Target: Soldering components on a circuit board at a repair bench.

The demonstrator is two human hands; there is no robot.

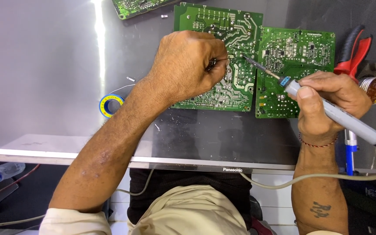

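Solder wire sits pinched in the closed grip of the left hand over the green circuit board at the table's far edge; the right hand is wrapped tight round a soldering iron, tip on the board.

Left hand curled in loose fist, knuckles up, forearm reaching in diagonally. Right hand closed in pen-style grip, thumb on top.
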